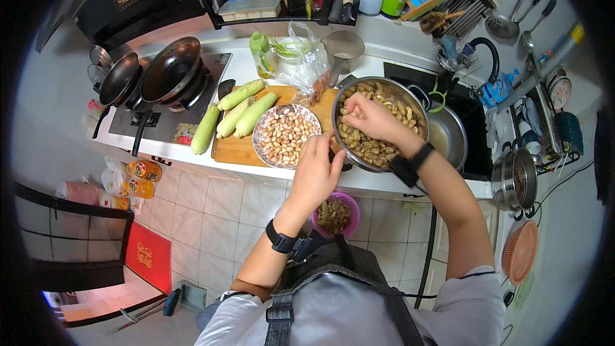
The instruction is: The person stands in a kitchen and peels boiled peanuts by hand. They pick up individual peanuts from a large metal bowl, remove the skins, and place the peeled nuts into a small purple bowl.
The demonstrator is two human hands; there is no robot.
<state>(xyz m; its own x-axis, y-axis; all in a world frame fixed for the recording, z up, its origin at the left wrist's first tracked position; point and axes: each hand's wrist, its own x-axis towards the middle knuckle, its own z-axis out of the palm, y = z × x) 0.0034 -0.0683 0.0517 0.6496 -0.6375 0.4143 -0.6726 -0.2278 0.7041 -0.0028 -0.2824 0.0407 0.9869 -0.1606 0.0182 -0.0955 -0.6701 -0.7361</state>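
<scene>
A steel pot (427,129) full of unshelled peanuts (370,146) stands at the right end of the wooden cutting board (230,150). Over the peanuts is my right hand (367,117), fingertips bent down among them; whether a peanut is pinched there cannot be told. My left hand (318,161) hovers between the pot and a patterned plate (258,146), its fingers apart, with nothing visible in it. Shelled peanuts (286,134) with pinkish skins fill the plate. Below the counter edge, a purple bin (355,211) on the floor holds peanut shells and scraps.
Peeled corn cobs in pale green husks (256,114) lie left of the plate. Behind stand a plastic bag (302,67) and a measuring jug (343,45). Two woks sit on the gas stove (192,117) at left. A steel basin (449,134) is in the sink, right of the pot.
</scene>
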